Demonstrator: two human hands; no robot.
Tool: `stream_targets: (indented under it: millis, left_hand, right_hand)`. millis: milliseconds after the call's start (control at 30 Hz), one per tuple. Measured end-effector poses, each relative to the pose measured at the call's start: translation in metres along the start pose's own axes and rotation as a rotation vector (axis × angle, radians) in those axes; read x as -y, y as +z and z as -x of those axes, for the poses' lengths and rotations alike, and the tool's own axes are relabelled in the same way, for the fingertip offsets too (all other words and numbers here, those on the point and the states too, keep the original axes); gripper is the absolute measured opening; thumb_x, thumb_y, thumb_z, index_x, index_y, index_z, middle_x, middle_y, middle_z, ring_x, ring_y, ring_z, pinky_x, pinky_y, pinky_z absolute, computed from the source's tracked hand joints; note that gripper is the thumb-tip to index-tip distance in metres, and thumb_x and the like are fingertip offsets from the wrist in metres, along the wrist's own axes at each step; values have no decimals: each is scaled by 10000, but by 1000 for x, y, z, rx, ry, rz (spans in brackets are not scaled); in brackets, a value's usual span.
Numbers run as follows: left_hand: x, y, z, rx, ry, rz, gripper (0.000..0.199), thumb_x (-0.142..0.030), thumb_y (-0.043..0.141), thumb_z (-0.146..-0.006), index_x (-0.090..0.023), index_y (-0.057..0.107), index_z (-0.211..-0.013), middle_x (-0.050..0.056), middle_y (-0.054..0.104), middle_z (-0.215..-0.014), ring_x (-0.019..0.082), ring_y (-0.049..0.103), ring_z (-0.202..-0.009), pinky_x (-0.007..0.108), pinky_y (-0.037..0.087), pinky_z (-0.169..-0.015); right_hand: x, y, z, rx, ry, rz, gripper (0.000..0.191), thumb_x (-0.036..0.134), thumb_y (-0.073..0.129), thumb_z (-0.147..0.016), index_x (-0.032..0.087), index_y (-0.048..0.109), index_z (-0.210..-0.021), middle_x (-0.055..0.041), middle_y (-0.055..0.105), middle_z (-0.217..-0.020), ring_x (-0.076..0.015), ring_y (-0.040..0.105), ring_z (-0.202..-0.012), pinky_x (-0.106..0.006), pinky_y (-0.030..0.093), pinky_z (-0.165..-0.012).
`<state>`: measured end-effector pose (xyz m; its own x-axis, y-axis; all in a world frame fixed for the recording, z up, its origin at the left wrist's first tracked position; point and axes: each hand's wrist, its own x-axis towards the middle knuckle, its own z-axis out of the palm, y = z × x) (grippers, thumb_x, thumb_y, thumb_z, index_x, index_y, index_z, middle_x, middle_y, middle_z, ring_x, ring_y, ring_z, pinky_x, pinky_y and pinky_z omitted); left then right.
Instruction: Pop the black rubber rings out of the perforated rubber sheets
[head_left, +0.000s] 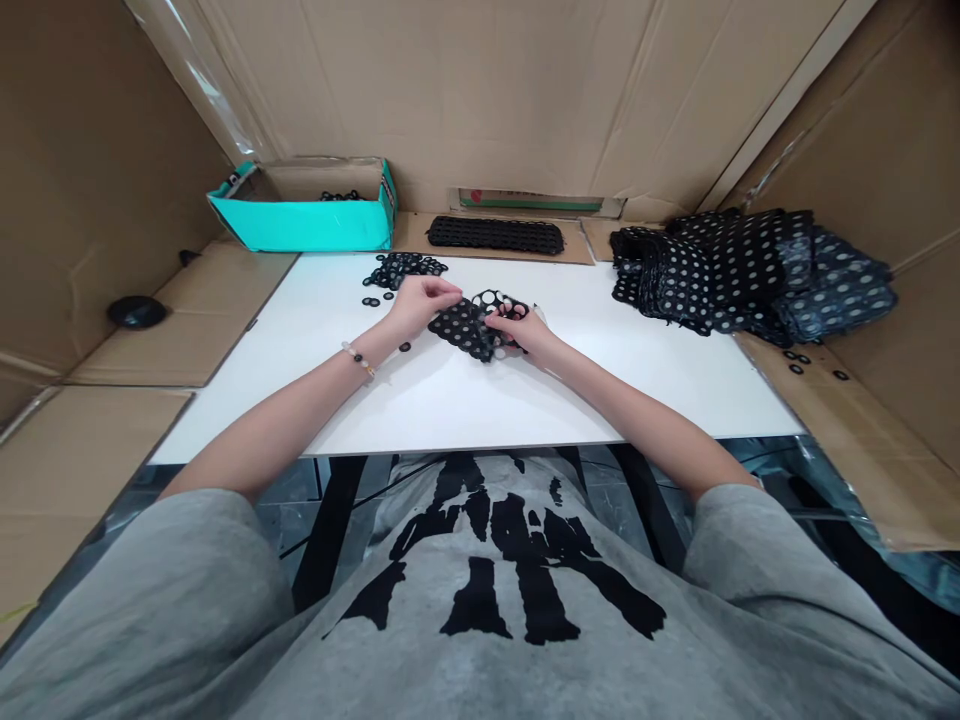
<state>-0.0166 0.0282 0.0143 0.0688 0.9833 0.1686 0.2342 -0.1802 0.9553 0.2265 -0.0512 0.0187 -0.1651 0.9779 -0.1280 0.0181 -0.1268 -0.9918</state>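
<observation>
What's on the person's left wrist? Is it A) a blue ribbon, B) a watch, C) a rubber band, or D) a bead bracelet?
D. A bead bracelet with pale and dark beads circles the wrist just above the left hand.

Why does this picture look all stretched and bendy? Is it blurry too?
In the head view, the wide lens bends things: the cardboard wall seems to lean and the grey shirt looks huge. The left hand and right hand look fairly sharp, and shadows on the white table are faint.
</observation>
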Motion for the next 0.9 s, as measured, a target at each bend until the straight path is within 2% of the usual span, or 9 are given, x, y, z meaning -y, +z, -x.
stream_targets:
  millis: [67, 133, 200, 367, 533, 633, 767, 833, 900]
  left_hand:
    - [7, -16, -12, -173, -2, -10, 196, -245, 991, -764, -231, 797, -788, 14, 793, -794, 199, 697, -805, 368, 569, -840]
    - [15, -33, -22, -278, 2, -79, 220, -218, 961, -828, -232, 746, -780, -13, 750, -760, 181, 699, -831, 355, 565, -863]
    - [23, -47, -29, -275, 21, -191, 234, -206, 950, -868, -219, 735, -776, -16, 715, -731, 178, 692, -869, 362, 546, -901]
    - [30, -56, -32, -230, 51, -297, 253, -129, 937, -752, -267, 725, -750, 7, 655, -730, 269, 649, -852, 419, 553, -938]
    - [19, -49, -22, -232, 231, -411, 206, -162, 901, -840, -279, 735, -875, 78, 754, -971, 360, 684, -1121, 545, 492, -1257]
    - [8, -34, -8, -89, 337, -451, 77, -318, 840, -963, -264, 784, -958, 99, 818, -1047, 349, 708, -1111, 520, 521, -1207]
    - [-2, -3, 18, 280, 465, -445, 322, -518, 821, -998, -228, 863, -1132, 72, 855, -1038, 292, 731, -1019, 432, 562, -1023]
    - [-3, 9, 27, 385, 443, -379, 430, -563, 885, -947, -213, 870, -1196, 62, 862, -1031, 263, 736, -965, 392, 558, -934]
    - [-2, 17, 30, 410, 362, -292, 461, -560, 943, -892, -198, 875, -1170, 56, 863, -996, 237, 734, -909, 367, 556, -877]
  right_hand:
    - [-1, -1, 0, 18, -18, -4, 283, 325, 932, -847, 237, 663, -832, 84, 547, -677, -106, 429, -639, -254, 303, -609]
    - [-2, -2, 0, 25, -29, -16, 267, 318, 932, -859, 231, 681, -832, 73, 578, -684, -109, 454, -643, -257, 330, -620]
    - [-1, -1, 0, 13, -17, -29, 265, 319, 954, -878, 224, 709, -848, 59, 607, -692, -115, 492, -650, -257, 352, -623]
    - [4, 0, 2, 44, 22, -56, 242, 249, 904, -1011, 198, 753, -830, 23, 660, -713, -115, 543, -663, -236, 370, -610]
    - [7, 1, 5, 40, 55, -66, 282, 170, 856, -1095, 182, 753, -833, 6, 708, -752, -105, 561, -675, -229, 421, -630]
    - [6, 2, 4, 41, 66, -71, 270, 172, 846, -1119, 181, 761, -863, 13, 703, -724, -104, 559, -656, -229, 452, -638]
    - [1, 1, 0, 62, 52, -95, 260, 202, 841, -1108, 199, 740, -868, 40, 682, -658, -100, 545, -603, -210, 462, -607]
    - [-3, 0, -3, 75, 24, -96, 226, 219, 895, -1051, 206, 740, -886, 49, 713, -675, -95, 557, -600, -198, 465, -597]
    - [-5, -2, -5, 76, -3, -88, 213, 230, 952, -987, 209, 755, -909, 53, 745, -700, -94, 586, -610, -191, 486, -603]
